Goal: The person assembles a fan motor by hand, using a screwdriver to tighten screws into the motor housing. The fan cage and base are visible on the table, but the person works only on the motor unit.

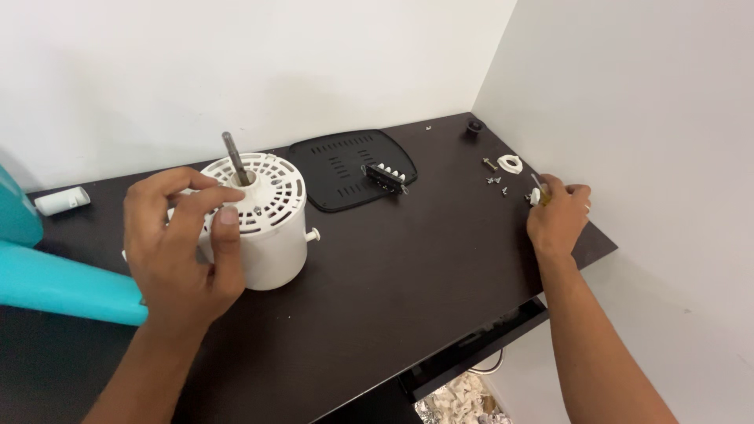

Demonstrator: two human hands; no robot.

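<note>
Two hands (184, 239) (559, 216), one motor housing (263, 224), one grille (349, 166)

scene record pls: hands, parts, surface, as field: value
left hand: gripping white motor housing, thumb on its vented top
shaft: metal, sticks up from housing centre
right hand: closed on a small tool at desk edge, kind unclear
screws: loose, beside white ring
black grille: flat behind housing, switch block on it
desk: dark

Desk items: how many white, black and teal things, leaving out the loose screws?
White: 3 – motor housing, tube, small ring
Black: 3 – vented panel, switch block, knob
Teal: 1 – fan body
Total: 7
</note>
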